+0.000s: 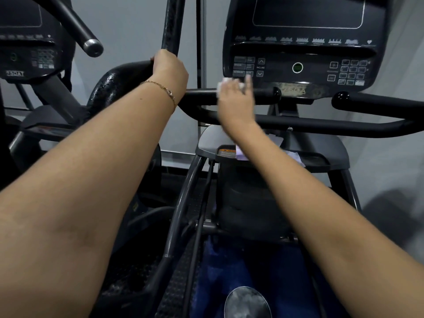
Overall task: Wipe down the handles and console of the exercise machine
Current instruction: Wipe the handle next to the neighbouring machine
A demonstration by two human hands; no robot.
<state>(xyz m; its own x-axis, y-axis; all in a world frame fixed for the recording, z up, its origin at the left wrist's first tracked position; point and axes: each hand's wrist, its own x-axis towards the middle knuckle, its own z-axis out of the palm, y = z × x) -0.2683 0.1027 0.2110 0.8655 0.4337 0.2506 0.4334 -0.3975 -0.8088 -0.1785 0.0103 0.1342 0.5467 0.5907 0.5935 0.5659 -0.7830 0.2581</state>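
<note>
- Left hand (171,71): closed round the bend of the swing handle (119,79), a thick black tube with a pebbled rubber skin. Beads of liquid stand on its curve, so it has probably been wetted or wiped already.
- Right hand (236,99): lies over a white cloth (222,83) on the short grip bar (266,94), a smooth, round-ended black rod just under the console (302,53). The fingers are blurred, so I cannot tell whether they pinch the cloth or press it flat.
- Console: glossy black moulded plastic with a dark rounded screen (308,12) and a keypad (352,72) of small square buttons. Its lower lip carries a dull, dusty film, which suggests it has not yet been wiped.
- Opposite grip bar (378,104): dry and matt, with no cloth near it.
- Progress, as judged: roughly the early middle of the task. One handle looks treated and the inner bar is in hand. The console face and the right-side grips remain.
</note>
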